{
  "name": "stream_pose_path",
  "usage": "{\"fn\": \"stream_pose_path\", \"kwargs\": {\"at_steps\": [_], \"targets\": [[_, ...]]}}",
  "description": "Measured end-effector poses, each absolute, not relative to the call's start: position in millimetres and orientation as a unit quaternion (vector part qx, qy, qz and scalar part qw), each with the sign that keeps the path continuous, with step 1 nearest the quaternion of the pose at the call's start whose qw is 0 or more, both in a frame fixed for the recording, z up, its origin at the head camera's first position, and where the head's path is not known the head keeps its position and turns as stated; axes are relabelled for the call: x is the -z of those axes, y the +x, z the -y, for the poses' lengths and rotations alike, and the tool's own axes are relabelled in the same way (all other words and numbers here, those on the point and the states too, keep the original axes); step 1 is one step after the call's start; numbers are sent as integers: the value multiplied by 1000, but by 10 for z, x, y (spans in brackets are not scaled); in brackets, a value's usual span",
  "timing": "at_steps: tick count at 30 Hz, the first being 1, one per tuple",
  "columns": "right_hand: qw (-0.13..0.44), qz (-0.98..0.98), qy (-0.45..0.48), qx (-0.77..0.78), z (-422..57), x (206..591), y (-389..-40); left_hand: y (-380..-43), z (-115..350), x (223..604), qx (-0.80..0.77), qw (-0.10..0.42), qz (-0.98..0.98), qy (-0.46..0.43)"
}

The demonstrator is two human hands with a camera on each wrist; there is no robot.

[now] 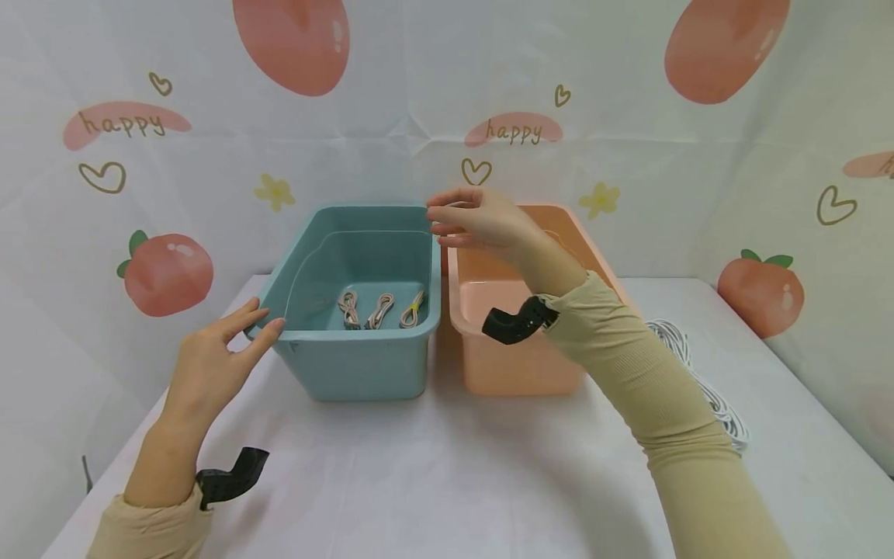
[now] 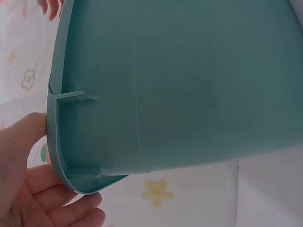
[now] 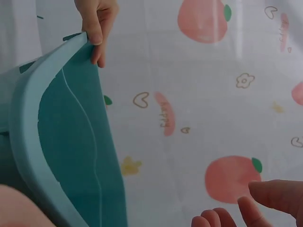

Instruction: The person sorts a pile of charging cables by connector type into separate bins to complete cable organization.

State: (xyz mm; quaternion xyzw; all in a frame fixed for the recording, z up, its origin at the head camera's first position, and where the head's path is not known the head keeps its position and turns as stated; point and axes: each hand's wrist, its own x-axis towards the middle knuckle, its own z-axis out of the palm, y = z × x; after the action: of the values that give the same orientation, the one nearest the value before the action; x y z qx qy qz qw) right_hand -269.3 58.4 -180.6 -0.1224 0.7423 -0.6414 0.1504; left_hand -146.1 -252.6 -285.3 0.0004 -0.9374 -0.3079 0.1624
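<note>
A teal plastic bin (image 1: pixel 363 369) stands on the table, its near left corner held by my left hand (image 1: pixel 209 369). In the left wrist view, the thumb and fingers of that hand lie around the rim corner. Inside the bin are three bundled cables: one (image 1: pixel 348 309) at left, one (image 1: pixel 379 310) in the middle, and one (image 1: pixel 412 310) with a yellow tie. My right hand (image 1: pixel 492 221) hovers above the space between the bins, fingers loosely bent and nothing in them. It partly covers the peach-orange bin (image 1: pixel 520 376), whose inside is partly hidden by the arm.
A long coil of white cable (image 1: pixel 722 411) lies on the table right of the orange bin, partly behind my right sleeve (image 1: pixel 649 373). A narrow gap separates the two bins. Behind them hangs a white cloth (image 1: pixel 391 101) printed with fruit and hearts.
</note>
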Motion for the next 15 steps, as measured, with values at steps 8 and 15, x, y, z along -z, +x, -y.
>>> {"fn": "stream_pose_path", "kwargs": {"at_steps": [8,15], "targets": [[123,-730,-129,660,-1033,1865,-2570,-1463,2523,2845,284,173,943,-10],[110,-695,-142,696,-1435,1989,-2496,-1461,2501,2847,275,189,943,-18]]}}
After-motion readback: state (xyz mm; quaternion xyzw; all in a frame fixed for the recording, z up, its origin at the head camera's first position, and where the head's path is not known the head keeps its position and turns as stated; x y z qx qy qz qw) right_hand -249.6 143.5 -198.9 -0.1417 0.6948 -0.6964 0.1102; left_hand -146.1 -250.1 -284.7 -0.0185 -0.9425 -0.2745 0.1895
